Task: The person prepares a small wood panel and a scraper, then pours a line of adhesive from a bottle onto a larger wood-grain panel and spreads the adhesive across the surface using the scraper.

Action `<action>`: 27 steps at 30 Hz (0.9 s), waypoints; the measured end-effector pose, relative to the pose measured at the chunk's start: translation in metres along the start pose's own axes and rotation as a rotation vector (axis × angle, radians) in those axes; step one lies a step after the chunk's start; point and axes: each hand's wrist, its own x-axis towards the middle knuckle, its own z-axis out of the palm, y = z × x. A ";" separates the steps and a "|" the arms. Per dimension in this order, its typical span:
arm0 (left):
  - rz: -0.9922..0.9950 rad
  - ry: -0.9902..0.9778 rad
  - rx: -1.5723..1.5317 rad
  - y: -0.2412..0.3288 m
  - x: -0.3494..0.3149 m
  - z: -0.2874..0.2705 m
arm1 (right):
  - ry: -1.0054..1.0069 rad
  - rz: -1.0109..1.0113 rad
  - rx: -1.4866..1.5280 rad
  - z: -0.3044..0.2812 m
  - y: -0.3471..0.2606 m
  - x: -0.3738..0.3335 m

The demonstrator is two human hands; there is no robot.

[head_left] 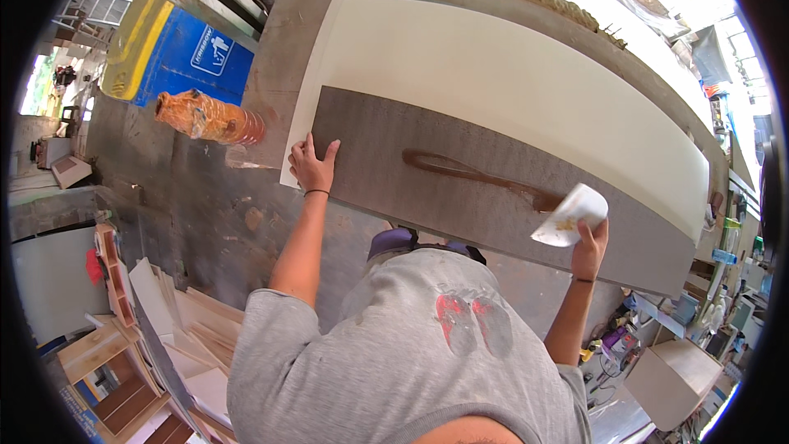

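A long grey-brown board (pixel 362 136) lies on top of a larger off-white panel (pixel 460 49) on a workbench. Across the board's middle runs a looped streak of wet-looking brown glue (pixel 460 166). My left hand (pixel 312 166) rests at the left ends of the board and panel, fingers spread. In my right hand (pixel 589 247) is a thin, bent white spreader sheet (pixel 573 215) with yellowish-brown stains. Its lower left edge is near the right end of the glue streak; whether it touches the board I cannot tell.
An orange, residue-coated plastic bottle (pixel 209 117) stands left of the panel, near a blue bin with a yellow lid (pixel 185 49). Wood offcuts (pixel 193 325) and a wooden shelf unit (pixel 115 366) are at lower left. A beige box (pixel 674 382) and clutter sit at lower right.
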 end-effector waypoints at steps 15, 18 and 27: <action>0.043 0.073 0.009 0.004 -0.004 0.000 | -1.137 -0.826 -1.690 0.158 -0.040 0.087; 0.046 0.077 0.011 0.005 -0.004 -0.002 | -1.296 -0.870 -1.717 0.177 -0.034 0.099; 0.026 0.047 -0.059 0.005 -0.002 -0.010 | -1.353 -1.204 -1.513 0.292 -0.018 0.107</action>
